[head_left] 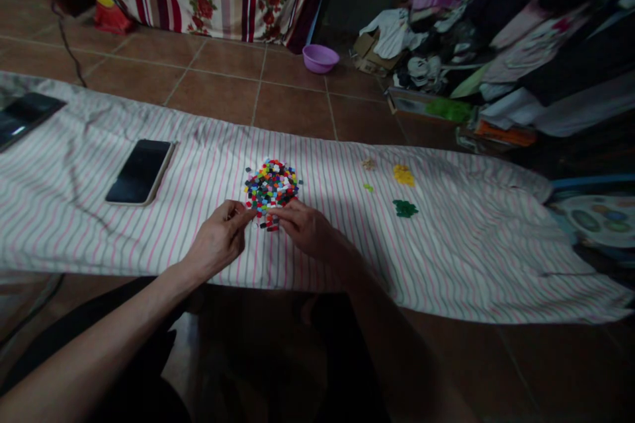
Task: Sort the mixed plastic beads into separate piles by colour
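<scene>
A pile of small multicoloured square pieces (272, 182) lies on a striped cloth (208, 165) in front of me. My left hand (223, 234) is at the pile's near left edge, thumb and forefinger pressed together; whatever may be between them is too small to make out. From the right, my right hand (308, 228) reaches to the near edge with its forefinger stretched out over the pieces and its thumb apart below. A few red and dark pieces (270, 225) lie between both hands, just off the pile.
To the right are separate groups of yellow pieces (403, 175), dark green pieces (405, 209), beige pieces (368, 164) and light green pieces (368, 188). A phone (139, 172) lies left, another dark device (27, 115) beyond it. A purple basin (320, 59) stands on the tiled floor.
</scene>
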A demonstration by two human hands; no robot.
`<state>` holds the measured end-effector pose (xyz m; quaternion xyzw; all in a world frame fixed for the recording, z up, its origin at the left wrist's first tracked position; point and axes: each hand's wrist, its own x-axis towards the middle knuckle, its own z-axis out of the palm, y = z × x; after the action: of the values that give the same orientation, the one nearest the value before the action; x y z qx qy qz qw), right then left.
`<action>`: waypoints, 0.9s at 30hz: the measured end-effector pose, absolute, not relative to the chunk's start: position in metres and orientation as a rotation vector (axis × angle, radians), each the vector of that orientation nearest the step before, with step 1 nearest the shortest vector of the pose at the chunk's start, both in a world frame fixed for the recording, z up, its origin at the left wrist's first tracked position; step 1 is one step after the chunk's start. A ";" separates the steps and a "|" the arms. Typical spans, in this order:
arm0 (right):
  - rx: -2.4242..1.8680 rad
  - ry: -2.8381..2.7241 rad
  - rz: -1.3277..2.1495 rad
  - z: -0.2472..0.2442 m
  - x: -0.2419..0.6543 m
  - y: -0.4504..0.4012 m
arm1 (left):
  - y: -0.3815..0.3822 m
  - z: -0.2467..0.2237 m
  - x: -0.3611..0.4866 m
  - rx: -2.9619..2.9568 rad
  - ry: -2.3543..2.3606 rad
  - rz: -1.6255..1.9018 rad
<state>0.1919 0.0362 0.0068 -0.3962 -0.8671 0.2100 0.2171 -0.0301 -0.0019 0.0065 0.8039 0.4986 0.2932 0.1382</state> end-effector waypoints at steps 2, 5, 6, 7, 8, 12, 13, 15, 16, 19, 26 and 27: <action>-1.111 -2.423 0.566 0.007 0.191 0.036 | -0.002 0.004 -0.031 2.381 1.427 0.814; -1.069 -2.409 0.591 0.006 0.192 0.036 | -0.003 0.001 -0.032 2.391 1.364 0.828; -1.049 -2.391 0.604 0.005 0.192 0.036 | -0.003 0.001 -0.032 2.374 1.338 0.847; -1.034 -2.375 0.616 0.005 0.193 0.037 | -0.003 0.001 -0.032 2.352 1.317 0.865; -1.026 -2.363 0.625 0.004 0.193 0.037 | -0.003 0.002 -0.032 2.328 1.311 0.883; -1.088 -2.355 0.610 0.005 0.191 0.037 | -0.002 0.004 -0.029 2.272 1.426 0.914; -1.117 -2.365 0.598 0.006 0.190 0.036 | -0.001 0.004 -0.028 2.272 1.457 0.903; -1.152 -2.404 0.588 0.009 0.188 0.035 | 0.000 0.004 -0.026 2.288 1.481 0.870; -1.153 -2.422 0.593 0.010 0.188 0.034 | 0.000 0.004 -0.026 2.297 1.476 0.858; -1.109 -2.423 0.617 0.010 0.188 0.034 | 0.001 0.004 -0.027 2.302 1.436 0.853; -1.089 -2.320 0.626 0.001 0.190 0.039 | 0.000 0.010 -0.028 2.219 1.469 0.871; -1.098 -2.313 0.608 0.000 0.191 0.039 | 0.000 0.010 -0.027 2.202 1.493 0.873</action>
<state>0.1905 0.0394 0.0000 -0.4039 -0.8505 0.2236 0.2522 -0.0271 -0.0001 0.0100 0.7750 0.5254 0.3071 0.1703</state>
